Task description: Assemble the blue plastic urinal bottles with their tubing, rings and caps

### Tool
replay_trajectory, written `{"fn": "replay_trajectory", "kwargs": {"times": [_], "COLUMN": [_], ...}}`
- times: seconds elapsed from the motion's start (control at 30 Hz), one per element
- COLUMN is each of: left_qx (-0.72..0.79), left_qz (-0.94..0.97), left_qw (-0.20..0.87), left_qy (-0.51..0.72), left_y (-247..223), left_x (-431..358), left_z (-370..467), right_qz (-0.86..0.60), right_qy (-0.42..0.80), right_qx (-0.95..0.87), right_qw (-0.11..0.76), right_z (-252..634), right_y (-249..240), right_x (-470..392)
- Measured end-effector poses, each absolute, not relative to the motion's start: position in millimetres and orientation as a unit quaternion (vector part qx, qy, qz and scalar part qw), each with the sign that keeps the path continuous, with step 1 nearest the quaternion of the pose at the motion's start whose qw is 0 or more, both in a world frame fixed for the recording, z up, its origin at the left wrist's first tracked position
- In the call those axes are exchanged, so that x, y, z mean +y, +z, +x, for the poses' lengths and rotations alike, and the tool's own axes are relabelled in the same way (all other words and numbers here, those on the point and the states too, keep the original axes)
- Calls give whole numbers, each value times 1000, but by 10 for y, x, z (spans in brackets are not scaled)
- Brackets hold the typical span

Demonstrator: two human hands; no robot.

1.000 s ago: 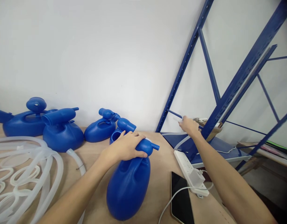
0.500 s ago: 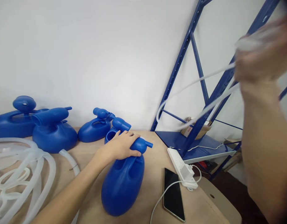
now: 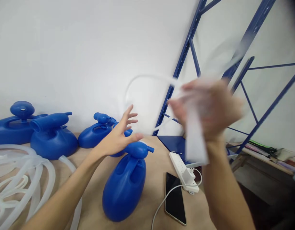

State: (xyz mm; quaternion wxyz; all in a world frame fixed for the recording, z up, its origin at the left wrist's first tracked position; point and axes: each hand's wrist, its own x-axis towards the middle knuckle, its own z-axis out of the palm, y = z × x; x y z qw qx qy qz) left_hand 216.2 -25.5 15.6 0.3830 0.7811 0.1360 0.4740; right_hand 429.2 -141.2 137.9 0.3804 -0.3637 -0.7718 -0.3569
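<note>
My left hand (image 3: 120,134) is raised just above the nearest blue bottle (image 3: 124,188), its fingers spread and nothing in them. That bottle lies on the table with its spout pointing right. At the right, my right hand (image 3: 207,108) is blurred by motion, wrapped round a translucent white tube (image 3: 196,140). A thin loop of the tubing (image 3: 147,76) arcs out to the left in front of the wall, behind my left hand.
More blue bottles (image 3: 53,140) stand along the wall, with coiled clear tubing (image 3: 25,188) at the left. A phone (image 3: 175,198), white cable and power strip (image 3: 183,171) lie at the right, by a blue metal shelf (image 3: 170,143).
My left hand has let go of the nearest bottle, lifted and opened. My right hand has swung left and inward with the tubing, whose loop now reaches over toward my left hand.
</note>
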Motion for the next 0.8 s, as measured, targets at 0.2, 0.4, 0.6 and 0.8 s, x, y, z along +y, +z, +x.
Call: {"fn": "replay_trajectory", "kwargs": {"times": [0.2, 0.4, 0.6, 0.8], "left_qx": [155, 390, 467, 198], "left_qz": [607, 616, 623, 581], "left_qw": [636, 614, 521, 708], "left_qy": [450, 302, 352, 349], "left_y": [422, 338, 128, 361], "left_x": [-363, -661, -928, -439], "left_z": [1993, 2400, 2965, 2075], "right_qz": [-179, -101, -95, -141], "right_qy": [-397, -393, -392, -449], "right_qx": [-857, -899, -907, -871], "right_qw": [275, 165, 119, 145], "right_z": [3561, 3254, 3150, 3248], "right_y": [734, 310, 178, 113], "right_x": [-1108, -963, -855, -938]}}
